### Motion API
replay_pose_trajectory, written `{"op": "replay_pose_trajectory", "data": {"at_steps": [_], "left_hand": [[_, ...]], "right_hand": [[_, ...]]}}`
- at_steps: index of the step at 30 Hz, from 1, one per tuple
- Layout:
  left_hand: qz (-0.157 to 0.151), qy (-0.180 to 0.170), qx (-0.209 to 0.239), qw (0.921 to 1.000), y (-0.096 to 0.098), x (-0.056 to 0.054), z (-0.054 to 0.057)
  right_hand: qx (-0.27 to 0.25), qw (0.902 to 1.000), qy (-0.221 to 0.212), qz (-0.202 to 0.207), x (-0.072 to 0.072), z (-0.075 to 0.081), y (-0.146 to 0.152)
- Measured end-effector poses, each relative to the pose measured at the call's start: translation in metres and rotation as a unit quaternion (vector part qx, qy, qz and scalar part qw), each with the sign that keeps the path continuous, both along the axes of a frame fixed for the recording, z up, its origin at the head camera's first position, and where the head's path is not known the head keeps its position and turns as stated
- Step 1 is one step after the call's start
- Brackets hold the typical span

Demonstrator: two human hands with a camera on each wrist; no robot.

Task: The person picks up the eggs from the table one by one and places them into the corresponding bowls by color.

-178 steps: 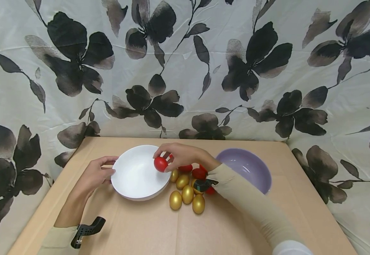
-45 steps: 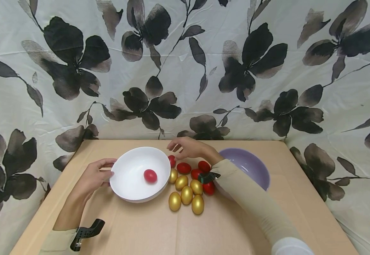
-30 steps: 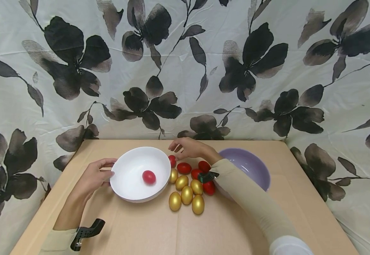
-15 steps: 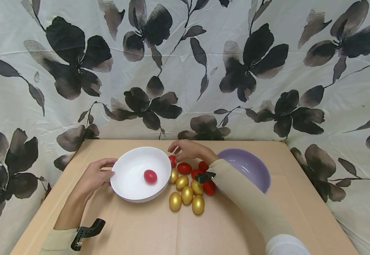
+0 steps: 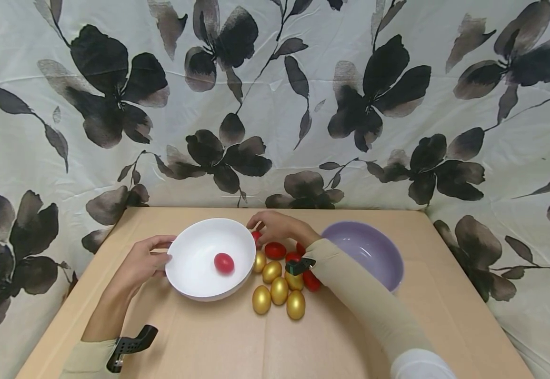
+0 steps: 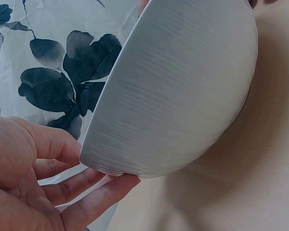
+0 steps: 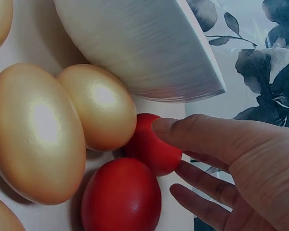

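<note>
At the left of the table, my left hand [image 5: 144, 258] grips the near-left rim of a white bowl [image 5: 191, 273], its fingers against the outer wall in the left wrist view. One red egg [image 5: 224, 263] lies inside this bowl. My right hand [image 5: 279, 226] is just right of the bowl; in the right wrist view its thumb and fingers close around a red egg [image 7: 156, 149] on the table. Beside that egg are another red egg [image 7: 121, 195] and a gold egg [image 7: 98, 106]. My right forearm and wrist strap partly cover other red eggs [image 5: 311, 281].
Several gold eggs [image 5: 279, 290] sit in a cluster in front of the red ones. A purple bowl [image 5: 365, 250] stands at the right, partly behind my right sleeve [image 5: 365, 300]. Floral cloth [image 5: 303, 105] hangs behind the wooden table [image 5: 208, 342].
Since the oldest frame, my right hand has let go of a red egg inside the white bowl and moved right to another red egg. My left hand stays at the rim.
</note>
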State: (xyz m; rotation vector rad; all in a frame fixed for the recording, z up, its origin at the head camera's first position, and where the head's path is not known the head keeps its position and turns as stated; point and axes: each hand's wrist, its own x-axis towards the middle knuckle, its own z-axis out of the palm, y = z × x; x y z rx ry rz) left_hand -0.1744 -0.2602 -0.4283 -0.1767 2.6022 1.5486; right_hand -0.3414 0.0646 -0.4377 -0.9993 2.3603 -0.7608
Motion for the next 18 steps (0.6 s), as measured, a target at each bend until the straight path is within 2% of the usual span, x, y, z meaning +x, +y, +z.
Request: {"op": "replay_pose_trajectory", "data": {"at_steps": [7, 18], "left_hand": [[0.000, -0.001, 0.001, 1.0000, 0.0000, -0.0005, -0.0004], [0.004, -0.006, 0.002, 1.0000, 0.0003, -0.0007, -0.0003]], "right_hand": [[0.005, 1.0000, 0.002, -0.004, 0.0040, -0.0018, -0.0041], [0.006, 0.9999, 0.009, 0.002, 0.0024, -0.0075, -0.0106]]}}
